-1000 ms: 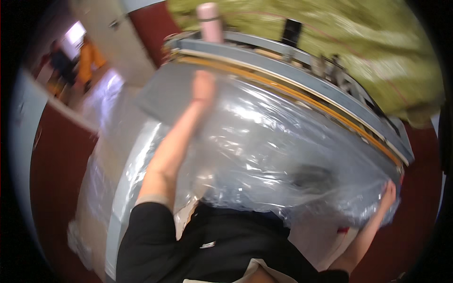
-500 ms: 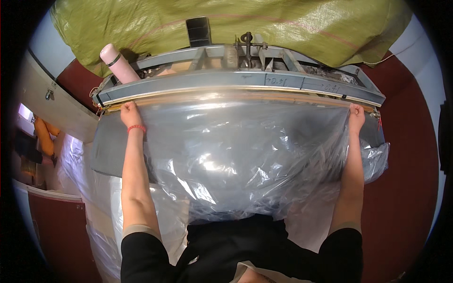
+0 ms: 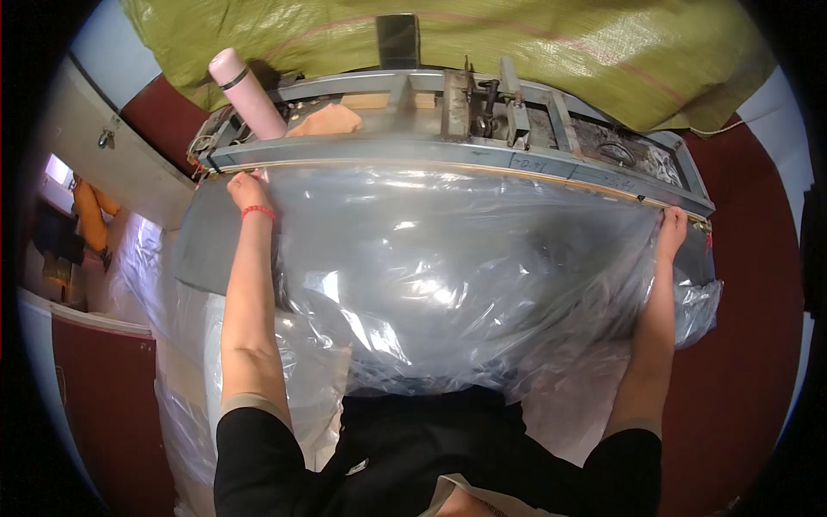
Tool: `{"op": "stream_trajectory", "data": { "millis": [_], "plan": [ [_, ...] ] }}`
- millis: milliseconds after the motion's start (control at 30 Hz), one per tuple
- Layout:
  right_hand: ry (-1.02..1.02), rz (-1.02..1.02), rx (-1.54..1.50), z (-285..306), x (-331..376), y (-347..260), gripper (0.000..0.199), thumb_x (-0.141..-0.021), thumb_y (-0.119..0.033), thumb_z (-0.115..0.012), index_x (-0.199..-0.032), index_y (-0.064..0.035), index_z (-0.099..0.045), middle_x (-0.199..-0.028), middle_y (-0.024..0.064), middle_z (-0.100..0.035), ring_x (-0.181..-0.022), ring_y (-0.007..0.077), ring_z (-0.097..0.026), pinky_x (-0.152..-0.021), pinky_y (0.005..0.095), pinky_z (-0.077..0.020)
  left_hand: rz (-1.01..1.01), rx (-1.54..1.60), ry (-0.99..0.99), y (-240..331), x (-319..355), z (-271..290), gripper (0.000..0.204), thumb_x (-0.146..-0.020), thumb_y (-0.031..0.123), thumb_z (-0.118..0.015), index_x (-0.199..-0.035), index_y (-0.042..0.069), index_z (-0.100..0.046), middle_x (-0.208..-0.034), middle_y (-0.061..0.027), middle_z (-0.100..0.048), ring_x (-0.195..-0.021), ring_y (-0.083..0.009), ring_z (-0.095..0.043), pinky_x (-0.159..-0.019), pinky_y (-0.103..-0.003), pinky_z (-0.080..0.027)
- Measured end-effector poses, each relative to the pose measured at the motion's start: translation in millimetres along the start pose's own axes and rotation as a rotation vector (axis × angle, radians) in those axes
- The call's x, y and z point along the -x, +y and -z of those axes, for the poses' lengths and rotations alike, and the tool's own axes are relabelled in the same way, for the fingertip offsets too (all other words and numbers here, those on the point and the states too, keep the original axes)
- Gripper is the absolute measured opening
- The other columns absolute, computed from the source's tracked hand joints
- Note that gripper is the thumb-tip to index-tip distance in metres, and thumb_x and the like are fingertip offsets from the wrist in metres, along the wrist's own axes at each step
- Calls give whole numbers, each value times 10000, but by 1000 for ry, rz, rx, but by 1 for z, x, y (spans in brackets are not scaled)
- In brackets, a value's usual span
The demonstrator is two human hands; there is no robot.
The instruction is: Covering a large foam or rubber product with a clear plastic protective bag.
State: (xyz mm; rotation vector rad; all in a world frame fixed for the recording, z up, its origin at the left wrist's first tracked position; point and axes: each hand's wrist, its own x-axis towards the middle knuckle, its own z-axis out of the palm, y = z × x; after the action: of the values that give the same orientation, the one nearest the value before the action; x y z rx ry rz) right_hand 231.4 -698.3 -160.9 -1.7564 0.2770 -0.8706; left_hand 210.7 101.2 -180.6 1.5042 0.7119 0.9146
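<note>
A wide sheet of clear plastic film (image 3: 431, 250) is spread across a grey padded surface (image 3: 211, 233) in front of me. My left hand (image 3: 247, 188), with a red beaded bracelet at the wrist, is closed on the film's far left corner. At the far right corner my right hand (image 3: 673, 226) pinches the same film. Both hands lie close against the long metal bar (image 3: 388, 155) of a sealing machine, and the film's far edge meets the bar's pale strip. Toward my body the film hangs in shiny folds.
A pink thermos (image 3: 247, 93) leans on the machine's frame, beside an orange cloth (image 3: 332, 120). A dark phone-like slab (image 3: 398, 41) stands at the back against a green woven sheet (image 3: 551, 43). Metal clamp parts (image 3: 487, 108) rise mid-frame. A cabinet door (image 3: 121, 142) stands at left.
The metal bar has come down toward the film's far edge, hiding part of the wooden strip. My view has shifted slightly. Both hands keep their hold on the film corners.
</note>
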Motion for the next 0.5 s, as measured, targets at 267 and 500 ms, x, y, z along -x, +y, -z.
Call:
{"op": "stream_trajectory", "data": {
  "millis": [267, 500],
  "plan": [
    [-229, 335, 358, 44, 56, -72, 180, -804, -145, -588, -759, 27, -564, -687, 20, -530, -650, 84, -469, -620, 219, -390, -703, -909, -170, 22, 83, 45, 341, -747, 270, -606, -931, -13, -555, -969, -178, -555, -940, -316, -500, -839, -392, -378],
    [-1029, -353, 821, 210, 146, -93, 99, -666, -68, -641, -605, -6, -595, -586, 1, -563, -568, 71, -488, -534, 245, -410, -800, -610, -397, 49, 141, 52, 147, -735, 151, -575, -762, 7, -563, -857, -161, -562, -871, -324, -497, -782, -407, -387]
  ]
}}
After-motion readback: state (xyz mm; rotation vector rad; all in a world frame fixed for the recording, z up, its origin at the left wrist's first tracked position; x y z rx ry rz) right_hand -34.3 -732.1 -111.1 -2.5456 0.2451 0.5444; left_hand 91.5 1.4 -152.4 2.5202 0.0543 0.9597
